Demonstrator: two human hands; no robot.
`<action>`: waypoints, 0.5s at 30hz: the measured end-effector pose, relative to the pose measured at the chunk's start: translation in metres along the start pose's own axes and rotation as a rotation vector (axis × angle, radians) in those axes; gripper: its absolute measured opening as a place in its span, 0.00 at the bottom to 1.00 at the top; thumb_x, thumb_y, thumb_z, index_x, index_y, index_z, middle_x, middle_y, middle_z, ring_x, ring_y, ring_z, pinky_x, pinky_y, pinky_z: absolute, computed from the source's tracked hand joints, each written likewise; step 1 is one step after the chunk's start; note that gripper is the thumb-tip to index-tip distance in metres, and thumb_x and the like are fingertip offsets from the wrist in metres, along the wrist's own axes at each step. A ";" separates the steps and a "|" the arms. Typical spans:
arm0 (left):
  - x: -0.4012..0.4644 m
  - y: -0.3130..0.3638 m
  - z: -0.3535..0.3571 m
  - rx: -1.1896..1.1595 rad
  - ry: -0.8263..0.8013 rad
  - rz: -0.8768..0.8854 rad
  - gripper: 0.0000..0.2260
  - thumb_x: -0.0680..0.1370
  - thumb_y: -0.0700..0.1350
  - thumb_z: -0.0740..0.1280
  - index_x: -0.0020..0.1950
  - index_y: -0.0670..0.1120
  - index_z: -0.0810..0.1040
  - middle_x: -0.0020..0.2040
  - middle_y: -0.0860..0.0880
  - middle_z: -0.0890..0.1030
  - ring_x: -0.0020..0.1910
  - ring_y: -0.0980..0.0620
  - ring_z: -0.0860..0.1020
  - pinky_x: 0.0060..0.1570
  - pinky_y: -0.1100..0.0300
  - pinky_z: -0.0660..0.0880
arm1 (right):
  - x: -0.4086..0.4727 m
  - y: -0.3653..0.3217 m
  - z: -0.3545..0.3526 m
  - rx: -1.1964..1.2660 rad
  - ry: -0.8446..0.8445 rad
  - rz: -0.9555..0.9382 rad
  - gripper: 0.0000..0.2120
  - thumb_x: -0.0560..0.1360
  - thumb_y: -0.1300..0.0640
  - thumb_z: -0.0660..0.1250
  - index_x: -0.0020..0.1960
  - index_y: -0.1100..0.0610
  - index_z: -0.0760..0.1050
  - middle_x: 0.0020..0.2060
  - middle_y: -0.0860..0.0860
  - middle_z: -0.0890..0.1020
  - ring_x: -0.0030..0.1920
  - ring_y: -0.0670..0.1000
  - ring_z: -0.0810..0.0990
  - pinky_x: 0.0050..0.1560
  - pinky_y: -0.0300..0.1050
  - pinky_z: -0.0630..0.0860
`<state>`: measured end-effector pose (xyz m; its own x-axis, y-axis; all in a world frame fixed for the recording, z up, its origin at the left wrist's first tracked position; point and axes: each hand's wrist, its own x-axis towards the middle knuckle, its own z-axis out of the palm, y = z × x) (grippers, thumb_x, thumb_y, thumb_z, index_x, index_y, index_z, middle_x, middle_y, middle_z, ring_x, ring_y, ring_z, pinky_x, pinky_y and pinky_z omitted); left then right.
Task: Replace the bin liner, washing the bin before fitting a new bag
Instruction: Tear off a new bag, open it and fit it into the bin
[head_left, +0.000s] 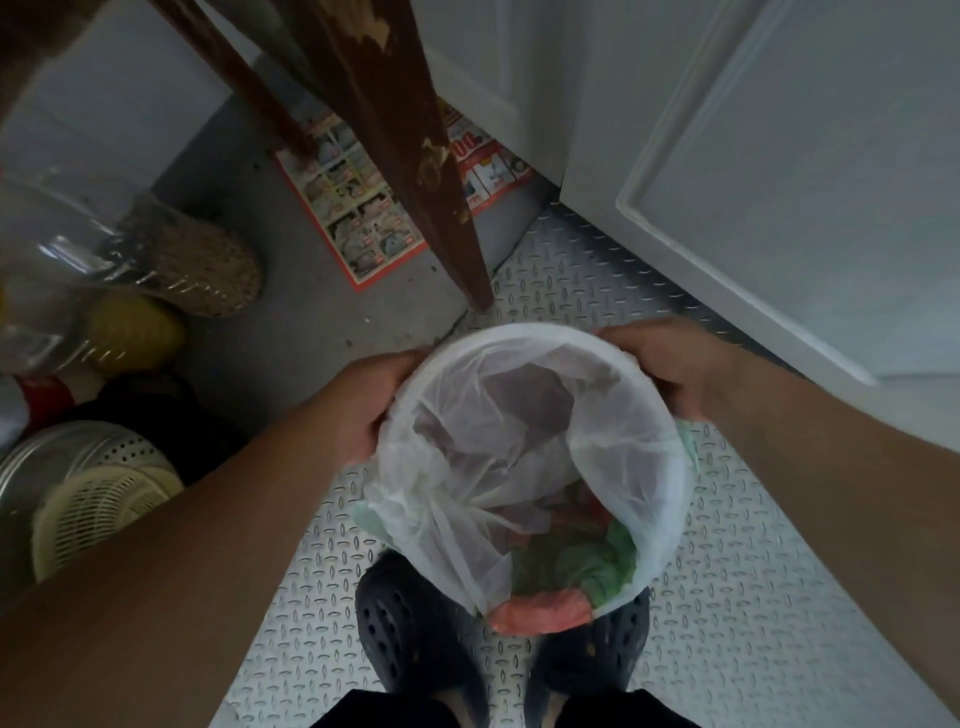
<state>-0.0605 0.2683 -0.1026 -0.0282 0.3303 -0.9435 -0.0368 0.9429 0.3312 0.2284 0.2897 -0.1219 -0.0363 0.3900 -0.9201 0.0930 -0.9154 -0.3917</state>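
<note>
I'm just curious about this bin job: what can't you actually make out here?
- Bin body, head view: hidden under the white liner.
- Fingertips of left hand and right hand: tucked behind the rim.
- Rubbish: veiled by the liner.
- Flyer print: blurred, crossed by a wooden leg.

Bin (675, 525): round, pale, tilted toward the camera, held above the floor.
Liner (447, 499): thin white bag, folded over the rim, crumpled inside.
Contents: green and pink scraps at the bottom.
</note>
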 end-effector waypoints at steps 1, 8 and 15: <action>0.000 -0.005 -0.005 -0.058 -0.011 -0.009 0.21 0.77 0.55 0.68 0.59 0.39 0.82 0.58 0.37 0.83 0.58 0.36 0.81 0.55 0.44 0.80 | -0.003 0.004 -0.004 0.047 -0.026 0.020 0.16 0.70 0.54 0.75 0.54 0.63 0.83 0.46 0.60 0.86 0.45 0.60 0.87 0.42 0.55 0.83; -0.021 -0.079 -0.047 -0.305 -0.100 -0.046 0.23 0.81 0.58 0.59 0.63 0.43 0.81 0.63 0.39 0.81 0.60 0.40 0.81 0.60 0.43 0.74 | -0.034 0.065 -0.045 0.205 -0.101 -0.029 0.18 0.70 0.50 0.73 0.57 0.58 0.82 0.53 0.55 0.85 0.50 0.55 0.84 0.47 0.49 0.81; -0.022 -0.118 -0.021 -0.359 -0.073 0.021 0.18 0.84 0.46 0.57 0.71 0.42 0.74 0.58 0.42 0.82 0.57 0.43 0.81 0.58 0.47 0.78 | -0.037 0.095 -0.028 0.426 0.021 -0.011 0.10 0.77 0.68 0.61 0.50 0.65 0.81 0.42 0.59 0.85 0.42 0.57 0.84 0.43 0.50 0.82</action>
<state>-0.0765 0.1488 -0.1208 0.0382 0.3643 -0.9305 -0.3855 0.8645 0.3226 0.2661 0.1908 -0.1246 -0.0141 0.3981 -0.9172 -0.3269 -0.8688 -0.3720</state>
